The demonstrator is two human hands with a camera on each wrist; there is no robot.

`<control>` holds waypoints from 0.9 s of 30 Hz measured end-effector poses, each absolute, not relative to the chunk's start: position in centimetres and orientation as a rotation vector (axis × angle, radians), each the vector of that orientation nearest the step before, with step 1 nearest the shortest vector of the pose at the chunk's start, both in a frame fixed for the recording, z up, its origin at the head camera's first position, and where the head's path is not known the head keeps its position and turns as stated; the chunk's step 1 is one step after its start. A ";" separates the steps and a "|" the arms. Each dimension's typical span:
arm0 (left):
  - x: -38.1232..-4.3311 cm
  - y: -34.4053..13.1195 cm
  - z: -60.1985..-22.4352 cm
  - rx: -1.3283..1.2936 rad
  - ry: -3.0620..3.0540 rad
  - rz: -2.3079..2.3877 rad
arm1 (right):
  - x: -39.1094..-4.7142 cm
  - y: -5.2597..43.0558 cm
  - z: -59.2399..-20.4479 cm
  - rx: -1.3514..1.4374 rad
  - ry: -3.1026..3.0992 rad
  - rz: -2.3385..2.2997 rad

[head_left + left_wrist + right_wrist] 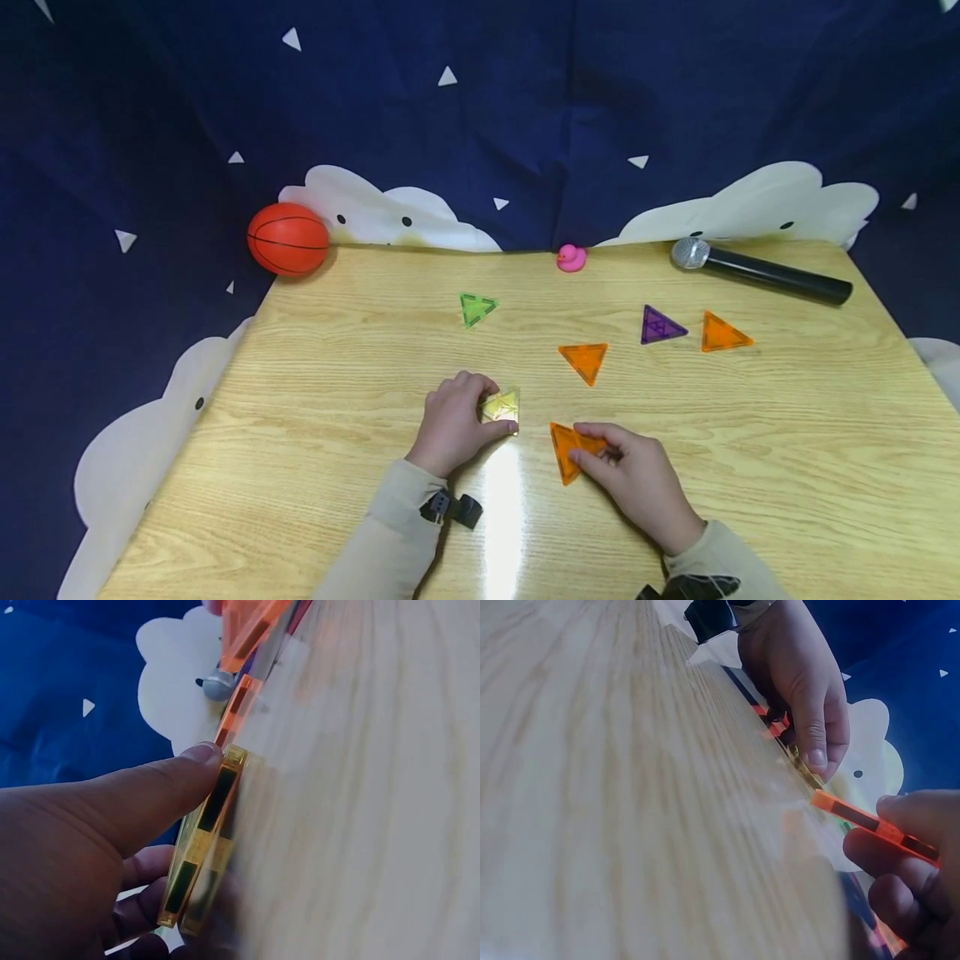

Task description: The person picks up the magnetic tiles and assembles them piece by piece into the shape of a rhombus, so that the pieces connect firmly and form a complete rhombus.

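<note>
My left hand pinches a yellow translucent triangle magnetic tile between thumb and fingers. The left wrist view shows that tile's edge, with dark strips inside, low beside the tabletop. To its right, my right hand grips an orange triangle tile by one corner, thumb on top and fingers beneath. That orange tile is tilted up from the wood in the right wrist view. A small gap separates the two held tiles in the head view; part of each is covered by fingers.
Beyond the hands lie a green triangle tile, an orange one, a purple one and another orange one. Along the back edge are a red basketball, a pink duck and a black microphone.
</note>
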State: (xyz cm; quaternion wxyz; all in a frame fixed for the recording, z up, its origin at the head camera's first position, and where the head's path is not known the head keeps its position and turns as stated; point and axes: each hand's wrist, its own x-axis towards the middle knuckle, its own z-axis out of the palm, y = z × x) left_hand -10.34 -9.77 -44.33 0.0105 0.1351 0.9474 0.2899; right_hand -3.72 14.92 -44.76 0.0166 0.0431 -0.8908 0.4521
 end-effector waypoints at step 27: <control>-9.6 -7.7 -44.3 0.488 2.968 0.837 | -4.9 14.1 -44.8 0.078 -2.714 1.449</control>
